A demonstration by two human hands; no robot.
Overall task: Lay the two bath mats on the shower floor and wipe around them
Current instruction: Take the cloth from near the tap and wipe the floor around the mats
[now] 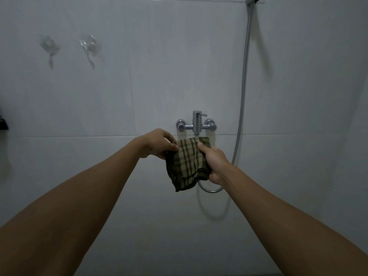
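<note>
White tiled shower wall (139,86); left hand (159,143), right hand (214,160) each pinching green-beige striped cloth (188,162), crumpled, under tap (196,124).

The cloth (187,162) is hanging between the fingers of the left hand (159,144) and the right hand (214,162), just below the tap (196,124) on the wall (119,96), with the hose (242,96) dropping right of the right hand's fingers.

Checked cloth (187,162) woven, matt (limp); tap (196,124) polished metal; wall tiles (139,86) smooth, glossy.
</note>
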